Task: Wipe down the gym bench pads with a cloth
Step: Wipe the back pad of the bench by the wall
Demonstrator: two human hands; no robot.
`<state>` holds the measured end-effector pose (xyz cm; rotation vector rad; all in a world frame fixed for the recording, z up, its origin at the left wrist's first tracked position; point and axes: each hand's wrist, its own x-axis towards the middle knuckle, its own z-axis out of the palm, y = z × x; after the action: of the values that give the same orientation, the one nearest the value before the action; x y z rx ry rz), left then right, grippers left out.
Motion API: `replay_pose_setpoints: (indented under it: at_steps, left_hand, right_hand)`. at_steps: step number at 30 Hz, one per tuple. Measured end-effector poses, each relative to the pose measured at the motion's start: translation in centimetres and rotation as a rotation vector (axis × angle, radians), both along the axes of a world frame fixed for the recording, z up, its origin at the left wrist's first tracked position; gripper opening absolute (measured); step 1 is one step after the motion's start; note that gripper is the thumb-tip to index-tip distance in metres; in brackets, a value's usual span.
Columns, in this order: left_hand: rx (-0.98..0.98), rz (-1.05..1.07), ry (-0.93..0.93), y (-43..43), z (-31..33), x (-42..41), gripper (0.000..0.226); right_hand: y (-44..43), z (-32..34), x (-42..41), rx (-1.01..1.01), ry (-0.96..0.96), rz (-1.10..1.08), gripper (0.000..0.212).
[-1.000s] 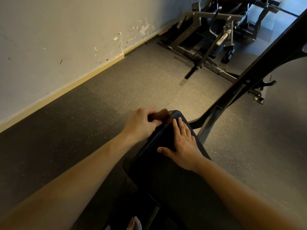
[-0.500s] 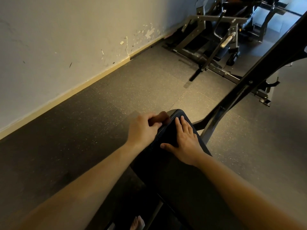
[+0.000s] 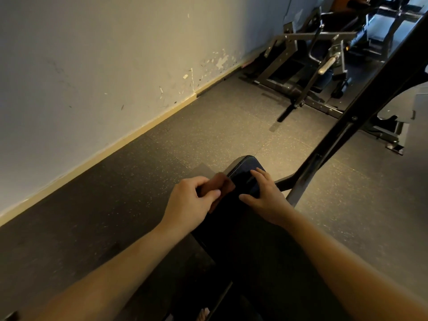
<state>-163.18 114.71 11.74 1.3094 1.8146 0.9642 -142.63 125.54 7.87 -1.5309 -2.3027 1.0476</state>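
Observation:
A dark blue-black bench pad (image 3: 240, 165) runs from below me to its rounded far end at mid frame. My left hand (image 3: 192, 200) grips a small brown cloth (image 3: 220, 187) and holds it against the pad's left edge. My right hand (image 3: 266, 195) lies flat on the pad's top near the far end, fingers straight and together, thumb out to the left.
A black slanted frame bar (image 3: 361, 112) of the bench rises to the right. A weight machine (image 3: 324, 63) stands at the back by the wall. The white wall (image 3: 92, 66) with chipped paint borders the rubber floor (image 3: 115, 193) on the left. Toes show at the bottom edge.
The left hand with the cloth has slid a little back toward me along the pad's left edge. The right hand has stayed flat on top. My view has tilted slightly.

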Motion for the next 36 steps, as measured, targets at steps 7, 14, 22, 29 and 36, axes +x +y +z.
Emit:
replay_pose_setpoints:
  at_steps: [7,14,22,29,36]
  left_hand:
    - [0.207,0.11,0.025,-0.4,1.3,8.7,0.008]
    - [0.291,0.103,0.036,-2.0,3.5,23.0,0.026]
    - [0.027,0.138,-0.547,-0.6,6.1,28.6,0.02]
    - [-0.052,0.117,0.27,4.3,0.9,21.4,0.037]
    - [0.101,0.178,0.705,8.7,-5.5,14.5,0.048]
  right_hand:
    - [-4.7,5.6,6.4,-0.128,0.53,-0.1,0.015]
    - [-6.2,7.7,16.3,-0.418,0.803,-0.186,0.02]
    - [-4.2,7.3,23.1,-0.658,1.009,-0.168,0.028]
    - [0.4,3.8,22.1,-0.454,0.787,-0.485,0.019]
    - [4.4,1.3,19.3,-0.435,0.602,-0.528,0.014]
